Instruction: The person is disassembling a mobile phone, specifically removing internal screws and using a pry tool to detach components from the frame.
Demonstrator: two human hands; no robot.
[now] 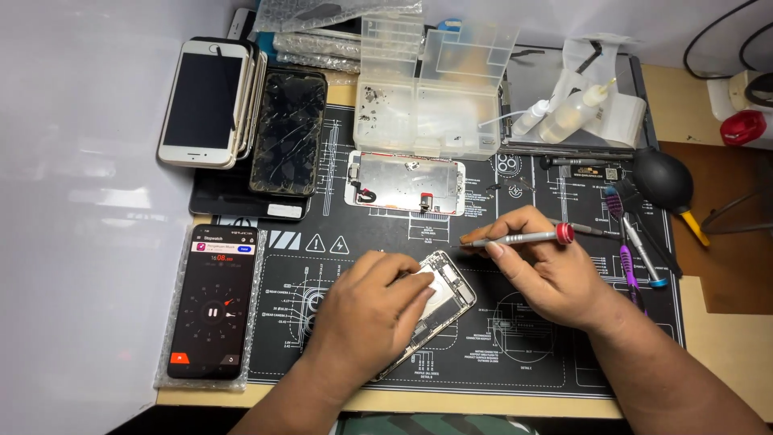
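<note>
1. Opened phone body (441, 300) lies tilted on the black printed repair mat (515, 354), near the front edge of the worktop (725, 338), with its inner parts facing up
2. Left hand (366, 314) presses down on the phone body, fingers together over a pale part inside it; this grip covers much of the lower half of the phone
3. Right hand (547, 270) has its grip clamped on a slim grey screwdriver (515, 238) with a red cap, held level just above the phone's upper corner, tip pointing left
4. As far as can be judged, the work is well into disassembly: the screen is already off, and a separated display panel (405, 182) lies face down further back on the mat. The body itself still holds its inner parts
5. Behind the panel stands a clear parts box (427, 89) with its lid open; to its right lie small squeeze bottles (564, 109), a black air blower (664, 181), and purple and blue tools (632, 254)
6. At the left a stack of phones (211, 101) and a cracked screen (288, 133) rest near a phone showing a timer (212, 300)
7. Hard to make out: which screw or part the tip addresses, and what lies under the left palm
</note>
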